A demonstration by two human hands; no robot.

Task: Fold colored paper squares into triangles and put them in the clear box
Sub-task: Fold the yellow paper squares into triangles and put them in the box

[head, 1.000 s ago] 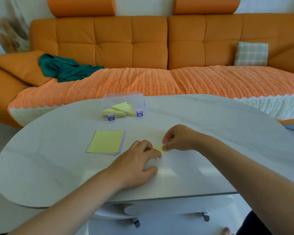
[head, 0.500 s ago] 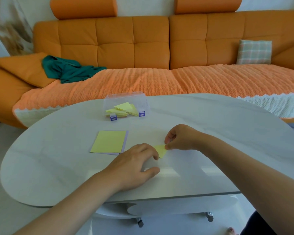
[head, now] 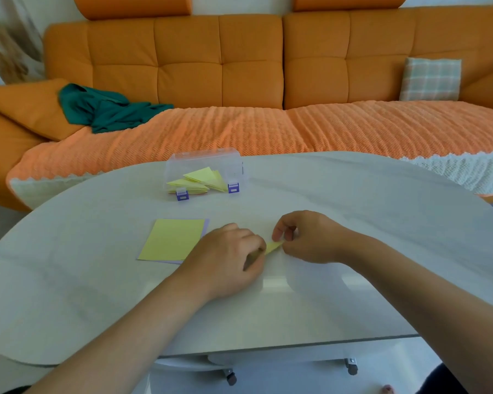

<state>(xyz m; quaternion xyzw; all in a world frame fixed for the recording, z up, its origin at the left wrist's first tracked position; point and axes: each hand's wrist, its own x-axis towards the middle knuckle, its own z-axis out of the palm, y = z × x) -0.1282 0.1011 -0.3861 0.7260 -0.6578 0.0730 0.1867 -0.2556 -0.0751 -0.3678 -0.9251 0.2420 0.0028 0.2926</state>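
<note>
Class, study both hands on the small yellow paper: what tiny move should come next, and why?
Probably press the fold flat against the table: the left hand and right hand both pinch the yellow paper, seemingly mid-fold, and it isn't ready for the clear box.

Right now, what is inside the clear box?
Several folded yellow triangles lie inside the clear box, overlapping. How many there are cannot be told, because they cover each other.

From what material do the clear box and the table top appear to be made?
The clear box looks like thin, glossy hard plastic: folded yellow triangles show through its walls. The table top looks smooth, pale and semi-glossy, perhaps glass or laminate; it mirrors light near its front edge, but I cannot tell which.
</note>
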